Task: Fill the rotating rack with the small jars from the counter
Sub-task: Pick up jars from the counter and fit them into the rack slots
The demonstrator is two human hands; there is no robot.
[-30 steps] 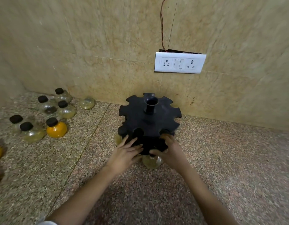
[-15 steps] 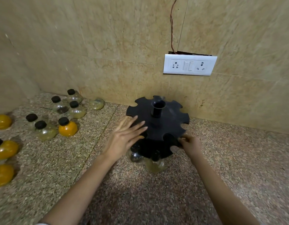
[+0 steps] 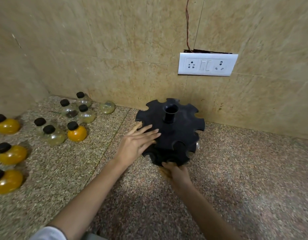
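Observation:
A black rotating rack (image 3: 177, 129) with notched discs and a central tube stands on the granite counter near the back wall. My left hand (image 3: 136, 144) lies flat with fingers spread on the left edge of its top disc. My right hand (image 3: 177, 174) reaches under the rack's front lower tier; its fingertips are hidden there, and its motion is blurred. A clear jar (image 3: 196, 146) peeks out on the rack's right side. Several small black-capped jars stand at the left: an orange one (image 3: 76, 132), clear ones (image 3: 53, 135), and a capless one (image 3: 107, 107).
More orange jars (image 3: 12, 154) stand along the left edge of the counter (image 3: 245, 170). A tiled wall runs right behind the rack, with a white socket plate (image 3: 207, 64) and a wire above. A side wall closes the corner at far left.
My left hand lifted from the rack's lower front to its top disc. My right hand went from the front to the right edge and back to the front. The jars hanging at the front have turned away.

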